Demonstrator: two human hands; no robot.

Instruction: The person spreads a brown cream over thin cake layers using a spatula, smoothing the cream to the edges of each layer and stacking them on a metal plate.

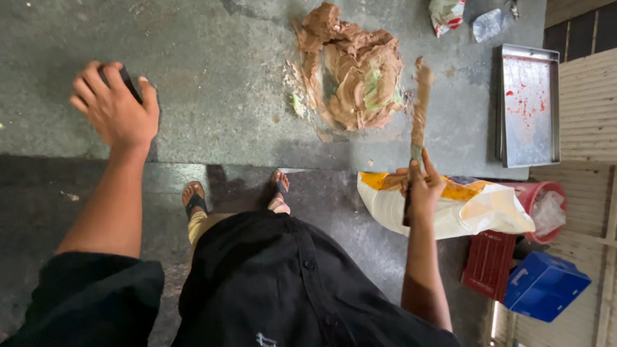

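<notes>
Dough heap (352,77): brown w/ green streaks. Slab (212,83): dark grey, speckled. Tray (528,106): silver, red smears. Sack (450,205): white w/ yellow-orange print. Bucket (546,196): red. Crate (490,263): red. Box (543,286): blue. Shirt (283,289): black. Sandals (196,202): black straps.

It's a dark grey stone counter (212,83), pretty scuffed. Big lump of brown dough (353,71) with green streaks sits far and right of middle, smears around it. A red-stained steel tray (528,106) lies at the right edge, with crumpled wrappers (447,14) at the far right.
</notes>
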